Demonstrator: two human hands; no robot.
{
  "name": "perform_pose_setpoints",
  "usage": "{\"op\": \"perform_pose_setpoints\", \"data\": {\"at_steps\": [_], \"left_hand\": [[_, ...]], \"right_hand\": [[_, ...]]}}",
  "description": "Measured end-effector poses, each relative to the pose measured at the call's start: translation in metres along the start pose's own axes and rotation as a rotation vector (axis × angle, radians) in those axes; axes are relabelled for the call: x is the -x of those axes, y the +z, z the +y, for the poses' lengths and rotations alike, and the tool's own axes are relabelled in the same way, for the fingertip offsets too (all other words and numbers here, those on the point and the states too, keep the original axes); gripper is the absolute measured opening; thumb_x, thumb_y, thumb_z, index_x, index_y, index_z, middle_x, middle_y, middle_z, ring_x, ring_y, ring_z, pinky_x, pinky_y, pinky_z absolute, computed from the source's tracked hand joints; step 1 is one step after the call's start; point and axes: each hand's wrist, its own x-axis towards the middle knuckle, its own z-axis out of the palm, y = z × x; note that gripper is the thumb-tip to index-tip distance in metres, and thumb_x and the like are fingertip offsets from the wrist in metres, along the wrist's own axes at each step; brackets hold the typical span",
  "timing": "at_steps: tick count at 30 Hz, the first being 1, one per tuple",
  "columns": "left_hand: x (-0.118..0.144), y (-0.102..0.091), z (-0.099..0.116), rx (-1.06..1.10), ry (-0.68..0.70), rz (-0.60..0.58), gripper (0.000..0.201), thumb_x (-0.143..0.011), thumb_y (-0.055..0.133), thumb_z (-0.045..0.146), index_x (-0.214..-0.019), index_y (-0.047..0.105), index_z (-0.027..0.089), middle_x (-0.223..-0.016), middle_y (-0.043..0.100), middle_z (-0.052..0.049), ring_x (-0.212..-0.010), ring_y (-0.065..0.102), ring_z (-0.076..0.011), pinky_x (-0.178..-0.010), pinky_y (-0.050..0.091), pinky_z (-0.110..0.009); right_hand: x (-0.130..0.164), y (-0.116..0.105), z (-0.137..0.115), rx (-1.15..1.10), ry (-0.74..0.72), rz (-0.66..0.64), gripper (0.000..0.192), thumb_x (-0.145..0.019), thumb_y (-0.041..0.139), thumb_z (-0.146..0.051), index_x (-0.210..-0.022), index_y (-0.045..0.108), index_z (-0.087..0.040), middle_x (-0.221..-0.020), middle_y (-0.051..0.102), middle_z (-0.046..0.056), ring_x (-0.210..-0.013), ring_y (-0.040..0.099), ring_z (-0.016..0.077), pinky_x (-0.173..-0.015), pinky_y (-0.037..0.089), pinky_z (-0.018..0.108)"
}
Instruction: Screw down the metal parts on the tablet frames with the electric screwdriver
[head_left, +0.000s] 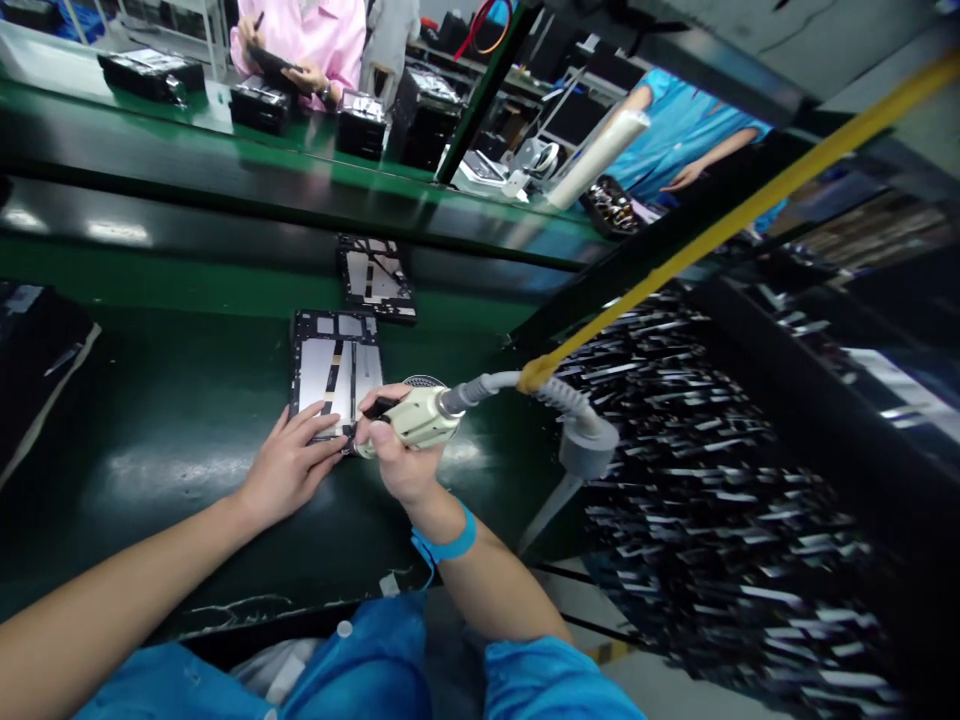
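Cream tool [429, 418] — right hand [405, 466] curled round it

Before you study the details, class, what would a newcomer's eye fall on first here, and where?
Probably the yellow strap, slanting from the upper right to the cable of the pale tool held by the right hand near the centre. Below the strap, a dense mass of black-and-silver pieces crowds the right side. Left of the tool, the left hand rests on a flat, dark-framed panel.
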Motion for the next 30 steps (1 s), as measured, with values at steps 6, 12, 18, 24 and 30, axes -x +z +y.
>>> {"op": "perform_pose_setpoints", "data": {"at_steps": [6, 12, 18, 24, 30], "left_hand": [[0.0, 0.0, 0.0, 0.022, -0.024, -0.012, 0.024, -0.103, 0.057, 0.028, -0.118, 0.077, 0.027, -0.138, 0.068, -0.009, -0.142, 0.052, -0.0347, -0.114, 0.041, -0.069], [0.0, -0.003, 0.001, 0.018, -0.023, -0.03, 0.026, -0.104, 0.056, 0.028, -0.12, 0.076, 0.027, -0.139, 0.067, -0.01, -0.144, 0.05, -0.0346, -0.115, 0.04, -0.069], [0.0, -0.002, 0.0, 0.005, -0.01, -0.018, 0.025, -0.103, 0.057, 0.027, -0.119, 0.076, 0.027, -0.139, 0.068, -0.009, -0.144, 0.051, -0.0334, -0.116, 0.041, -0.067], [0.0, -0.005, 0.001, 0.013, -0.028, -0.036, 0.026, -0.103, 0.057, 0.027, -0.121, 0.075, 0.027, -0.14, 0.067, -0.009, -0.144, 0.05, -0.0343, -0.116, 0.04, -0.069], [-0.001, -0.006, 0.002, 0.013, -0.038, -0.042, 0.027, -0.104, 0.055, 0.028, -0.121, 0.076, 0.028, -0.139, 0.068, -0.009, -0.144, 0.051, -0.0342, -0.115, 0.041, -0.068]], "right_hand": [[-0.03, -0.034, -0.013, 0.105, -0.107, 0.352, 0.021, -0.087, 0.073, -0.037, -0.1, 0.063, -0.023, -0.084, 0.069, -0.001, -0.049, 0.06, 0.0095, -0.048, 0.05, 0.025], [-0.038, -0.052, 0.001, 0.277, -0.009, 0.369, 0.019, -0.084, 0.074, -0.032, -0.094, 0.066, -0.018, -0.074, 0.069, -0.001, -0.048, 0.059, 0.01, -0.052, 0.053, 0.026], [-0.038, -0.053, 0.004, 0.331, 0.01, 0.376, 0.022, -0.082, 0.076, -0.032, -0.095, 0.066, -0.018, -0.068, 0.068, -0.002, -0.05, 0.061, 0.0113, -0.058, 0.055, 0.028], [-0.039, -0.055, 0.007, 0.327, 0.019, 0.395, 0.023, -0.081, 0.077, -0.035, -0.094, 0.066, -0.018, -0.068, 0.069, -0.002, -0.049, 0.06, 0.0115, -0.056, 0.054, 0.028], [-0.038, -0.054, 0.007, 0.36, 0.027, 0.392, 0.023, -0.08, 0.077, -0.035, -0.092, 0.065, -0.019, -0.062, 0.066, -0.004, -0.049, 0.061, 0.0132, -0.059, 0.055, 0.03]]}}
